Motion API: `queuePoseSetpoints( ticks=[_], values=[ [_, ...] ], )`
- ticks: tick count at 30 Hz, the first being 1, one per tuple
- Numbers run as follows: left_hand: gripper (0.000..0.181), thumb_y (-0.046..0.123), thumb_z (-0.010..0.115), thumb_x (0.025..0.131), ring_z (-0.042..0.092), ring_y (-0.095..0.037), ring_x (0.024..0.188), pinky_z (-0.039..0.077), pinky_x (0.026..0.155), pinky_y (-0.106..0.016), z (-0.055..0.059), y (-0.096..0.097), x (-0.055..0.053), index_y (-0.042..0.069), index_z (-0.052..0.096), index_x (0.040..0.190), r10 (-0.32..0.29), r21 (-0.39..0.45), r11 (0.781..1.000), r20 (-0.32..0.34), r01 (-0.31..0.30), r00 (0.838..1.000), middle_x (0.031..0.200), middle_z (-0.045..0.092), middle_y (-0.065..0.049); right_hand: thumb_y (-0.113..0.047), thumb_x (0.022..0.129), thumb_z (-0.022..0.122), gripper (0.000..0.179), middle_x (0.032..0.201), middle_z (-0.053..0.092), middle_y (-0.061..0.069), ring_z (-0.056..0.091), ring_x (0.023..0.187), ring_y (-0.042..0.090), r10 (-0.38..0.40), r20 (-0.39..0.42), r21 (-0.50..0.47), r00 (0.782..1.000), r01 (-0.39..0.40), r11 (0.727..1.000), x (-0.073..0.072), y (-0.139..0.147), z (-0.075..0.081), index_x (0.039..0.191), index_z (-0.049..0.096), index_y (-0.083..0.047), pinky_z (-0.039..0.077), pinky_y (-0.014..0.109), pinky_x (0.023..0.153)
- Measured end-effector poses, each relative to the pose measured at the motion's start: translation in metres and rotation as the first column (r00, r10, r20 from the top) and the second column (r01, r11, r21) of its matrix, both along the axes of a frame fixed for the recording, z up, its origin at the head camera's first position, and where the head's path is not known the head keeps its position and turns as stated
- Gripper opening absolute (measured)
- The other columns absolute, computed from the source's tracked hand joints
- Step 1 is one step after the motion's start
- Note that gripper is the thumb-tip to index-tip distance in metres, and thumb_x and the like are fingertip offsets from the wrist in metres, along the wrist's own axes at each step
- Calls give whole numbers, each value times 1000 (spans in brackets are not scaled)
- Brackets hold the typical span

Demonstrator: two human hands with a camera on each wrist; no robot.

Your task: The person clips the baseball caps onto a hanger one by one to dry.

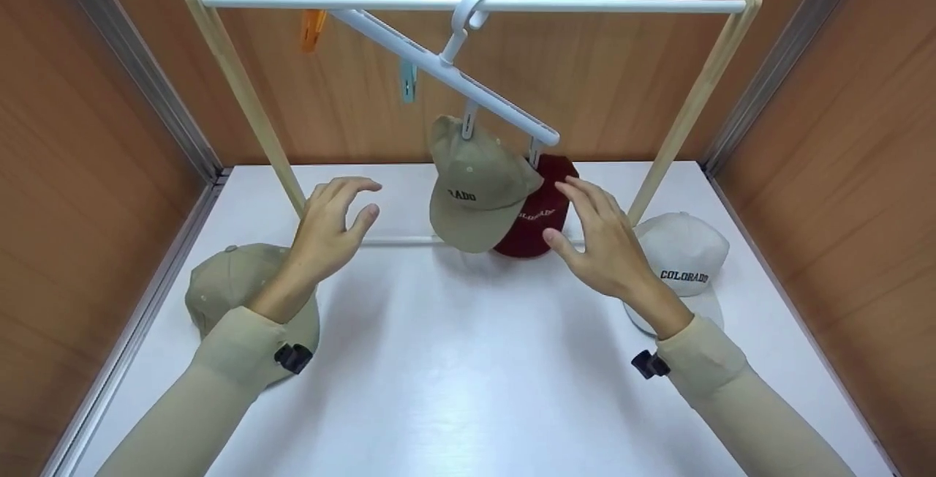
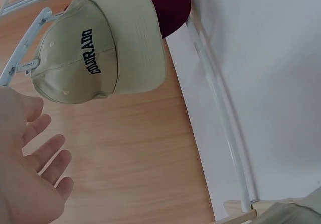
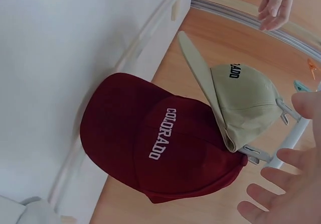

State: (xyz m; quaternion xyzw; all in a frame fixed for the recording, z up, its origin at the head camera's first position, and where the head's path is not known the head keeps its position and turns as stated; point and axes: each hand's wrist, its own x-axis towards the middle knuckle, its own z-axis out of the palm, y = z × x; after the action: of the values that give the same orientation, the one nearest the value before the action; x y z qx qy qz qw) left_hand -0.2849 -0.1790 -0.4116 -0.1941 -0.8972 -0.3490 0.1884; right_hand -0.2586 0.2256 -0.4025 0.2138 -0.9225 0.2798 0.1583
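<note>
**Clip Hanger with Two Suspended Baseball Caps: Handling Notes**

Position. The white clip hanger (image 1: 417, 55) hooks over the white rail (image 1: 621, 4) and runs diagonally in the head view. The beige baseball cap (image 1: 472, 177) hangs beneath its right half from a pale clip (image 1: 469, 123). The maroon baseball cap (image 1: 539, 206) hangs beneath its right end, partly behind the beige one. An orange clip (image 1: 311, 29) and a teal clip (image 1: 408, 82) hang from the hanger's left half without caps. An olive-tan cap (image 1: 227, 278) rests on the tabletop (image 1: 453, 367) below and left of the hanger, and a pale grey cap (image 1: 684, 243) below and right of it.

Hands. The left hand (image 1: 329, 224) is raised below the hanger's left half, and the right hand (image 1: 603, 243) below and right of its right end. Both have parted, gently bent fingers and grip nothing.

Handling. Each cap should be light, with a soft, collapsible crown and a stiffer brim; the fabric looks grippy and not fragile. Brim or lower crown appears the sound hold, with the matching clip squeezed separately. The hanger looks like light, rigid, smooth plastic, likely to swing or slide on its hook; its bar beside the hook is the steadier grip.
</note>
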Motion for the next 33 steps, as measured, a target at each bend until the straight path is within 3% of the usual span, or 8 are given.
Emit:
queuePoseSetpoints(
  ticks=[6, 11, 19, 26, 33],
  values=[
    [33, 12, 63, 107, 50, -39, 132, 34, 112, -58, -3, -16, 6, 6, 65, 139, -4, -6, 1000, 12, 4, 1000, 145, 61, -15, -42, 103, 66, 72, 168, 37, 14, 34, 154, 35, -12, 31, -23, 999, 13, 1000, 4, 2, -3, 162, 42, -9, 28, 64, 122],
    [32, 12, 62, 107, 50, -42, 132, 28, 114, -64, -6, -39, 11, 5, 65, 139, 35, -2, 999, 37, -35, 999, 144, 61, -18, -42, 104, 66, 71, 167, 38, 15, 35, 152, 36, -4, 40, -39, 999, 6, 999, 3, -1, -8, 161, 43, -8, 29, 64, 121],
    [36, 21, 61, 109, 48, -47, 131, 25, 113, -71, -14, -75, 15, 5, 62, 142, 90, -32, 996, 102, -88, 991, 144, 59, -23, -43, 103, 66, 69, 164, 42, 19, 37, 153, 37, 2, 41, 2, 999, -2, 1000, 4, -6, -20, 159, 47, -6, 8, 62, 128],
    [39, 25, 59, 110, 47, -48, 133, 24, 113, -72, -20, -102, 20, 6, 61, 144, 126, -37, 992, 119, -122, 985, 146, 58, -24, -42, 103, 67, 71, 165, 41, 18, 38, 153, 38, 1, 85, -56, 996, 4, 998, 7, -11, -28, 160, 45, -6, 30, 63, 122],
    [40, 28, 57, 111, 44, -49, 136, 25, 110, -75, -27, -123, 24, 7, 60, 144, 160, -59, 986, 137, -153, 978, 149, 56, -25, -42, 104, 67, 71, 165, 40, 18, 36, 154, 37, 21, 111, -107, 994, -9, 994, 12, -21, -37, 160, 44, -6, 31, 62, 122]
  ],
)
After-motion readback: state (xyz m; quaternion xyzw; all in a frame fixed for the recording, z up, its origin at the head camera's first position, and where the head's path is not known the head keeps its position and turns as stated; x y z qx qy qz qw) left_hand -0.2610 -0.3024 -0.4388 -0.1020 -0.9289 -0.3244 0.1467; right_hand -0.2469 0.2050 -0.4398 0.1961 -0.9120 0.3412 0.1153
